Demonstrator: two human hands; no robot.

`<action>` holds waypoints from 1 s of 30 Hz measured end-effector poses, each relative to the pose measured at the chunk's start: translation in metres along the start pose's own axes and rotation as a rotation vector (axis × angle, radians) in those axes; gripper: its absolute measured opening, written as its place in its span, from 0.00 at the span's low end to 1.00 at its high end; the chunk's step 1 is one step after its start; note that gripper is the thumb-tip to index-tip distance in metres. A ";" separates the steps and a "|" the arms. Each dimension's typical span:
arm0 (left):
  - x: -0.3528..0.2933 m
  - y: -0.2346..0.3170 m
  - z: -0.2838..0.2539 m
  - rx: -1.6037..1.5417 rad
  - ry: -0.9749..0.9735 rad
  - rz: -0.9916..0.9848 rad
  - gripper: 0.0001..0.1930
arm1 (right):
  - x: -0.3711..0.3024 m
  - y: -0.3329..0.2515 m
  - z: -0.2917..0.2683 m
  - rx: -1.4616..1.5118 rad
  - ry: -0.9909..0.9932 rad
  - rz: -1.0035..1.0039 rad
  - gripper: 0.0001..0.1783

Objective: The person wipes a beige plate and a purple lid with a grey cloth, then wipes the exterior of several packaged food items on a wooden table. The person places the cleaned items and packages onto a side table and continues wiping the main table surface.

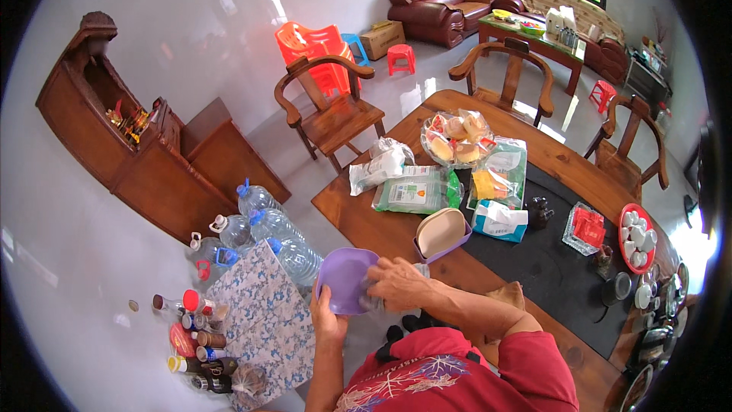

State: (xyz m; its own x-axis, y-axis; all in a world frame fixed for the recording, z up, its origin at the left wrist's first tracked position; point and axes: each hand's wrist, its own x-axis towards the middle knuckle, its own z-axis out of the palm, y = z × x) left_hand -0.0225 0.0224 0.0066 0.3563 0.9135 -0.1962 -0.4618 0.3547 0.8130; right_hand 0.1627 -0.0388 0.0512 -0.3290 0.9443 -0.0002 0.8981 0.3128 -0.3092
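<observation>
At the far left, bottles and jars of several sizes crowd beside a floral-covered surface, one jar with a red lid, and behind them stand large clear plastic jugs, some with blue caps; how full they are I cannot tell. The left hand is closed on the lower left rim of a shallow purple bowl, thumb on the near side and the other fingers mostly hidden behind; the bowl is tipped up in front of the person, just off the edge of the wooden table, its visible inside bare. The right hand has its fingers bent and close together at the bowl's right side, over a greyish, blurred material too smeared to name. Further right, on the table, a clear, green-edged package lies near a second purple container with a beige oval piece set in it. Beyond are clear-wrapped round foods, then a clear tray of red packets, and lastly a round red tray holding white cups.
</observation>
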 end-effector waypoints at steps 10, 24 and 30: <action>0.003 -0.001 0.004 0.071 -0.105 0.159 0.27 | 0.013 -0.031 0.056 0.135 0.472 0.005 0.34; -0.010 -0.002 0.029 0.136 -0.125 -0.037 0.31 | 0.032 -0.009 0.029 0.117 0.738 0.267 0.19; -0.008 -0.007 0.024 0.111 -0.097 0.013 0.30 | 0.006 0.000 0.033 0.049 0.278 0.374 0.14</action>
State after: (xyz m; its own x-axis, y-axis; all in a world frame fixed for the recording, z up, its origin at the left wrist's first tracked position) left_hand -0.0026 0.0079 0.0162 0.4307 0.8922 -0.1358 -0.3763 0.3143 0.8715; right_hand 0.1514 -0.0367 0.0195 0.1112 0.9849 0.1324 0.9232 -0.0530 -0.3808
